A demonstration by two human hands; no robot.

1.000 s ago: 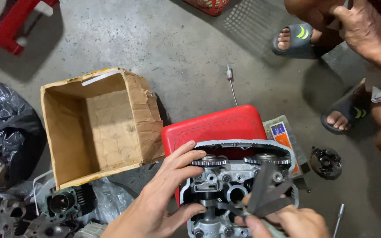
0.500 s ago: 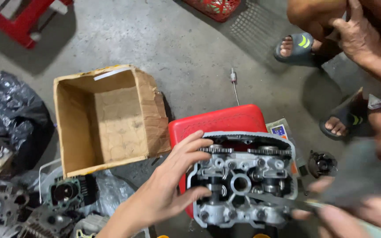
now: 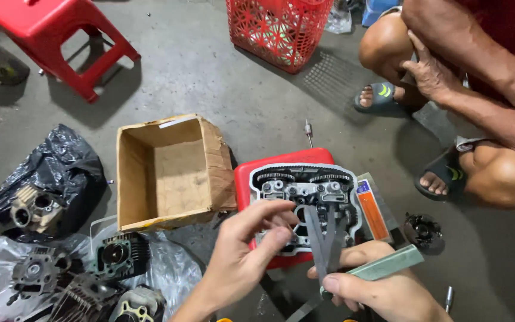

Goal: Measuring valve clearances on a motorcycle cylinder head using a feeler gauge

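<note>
- Steel blades of a feeler gauge set [image 3: 328,238] fanned upward from the right hand [image 3: 382,286], whose fingers were clamped round its greenish case at the bottom edge of the view.
- The left hand [image 3: 242,259] reached in beside it, thumb and forefinger a little apart and pinching toward one blade; judging by this, a blade was being picked out and no measuring had begun.
- Just beyond both hands the cylinder head [image 3: 305,203] lay face-up on a red stool [image 3: 251,179], its cam sprockets and caps uncovered, so the opening-up looked finished and the checking remained.
- A small orange-and-white card [image 3: 372,209] rested at its right, a dark round part [image 3: 422,229] on the floor further right.
- Left of the stool stood an open cardboard box [image 3: 171,173], with loose cylinders [image 3: 114,256] on plastic sheeting.
- Farthest off, another person's sandalled foot [image 3: 382,98] and a red basket [image 3: 278,30].
</note>
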